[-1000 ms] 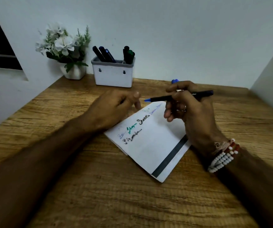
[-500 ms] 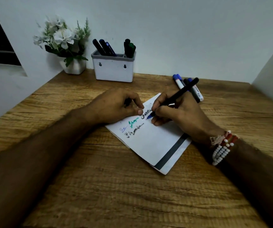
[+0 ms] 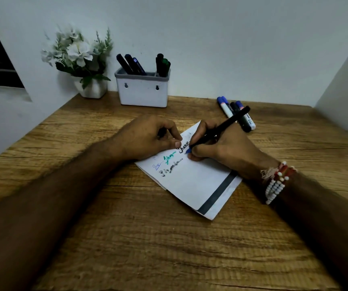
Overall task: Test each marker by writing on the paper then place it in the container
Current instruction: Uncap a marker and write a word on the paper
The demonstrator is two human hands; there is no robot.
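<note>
**Blue-tipped marker held to the paper**

The black marker [image 3: 221, 129] is pinched in the right hand [image 3: 217, 148], between the thumb and the first fingers. Its blue tip sticks out below the fingers and is set on the paper [image 3: 196, 181], just under a black scribble. Its back end points up and away, past the knuckles.

The paper lies tilted on the wooden table [image 3: 147, 238]. Blue, green and black scribbles are seen along its far edge. The left hand [image 3: 147, 137] rests on the paper's far corner, with the thumb laid on the sheet. Its fingers are curled and a dark bit is seen between them. Whether something is held there cannot be told.

The white container [image 3: 142, 91] stands at the back by the wall. Three dark markers [image 3: 130, 64] lean in its left part. Black and green markers [image 3: 163, 64] stand in its right part. A few loose markers [image 3: 238, 114] lie on the table behind the right hand.
</note>
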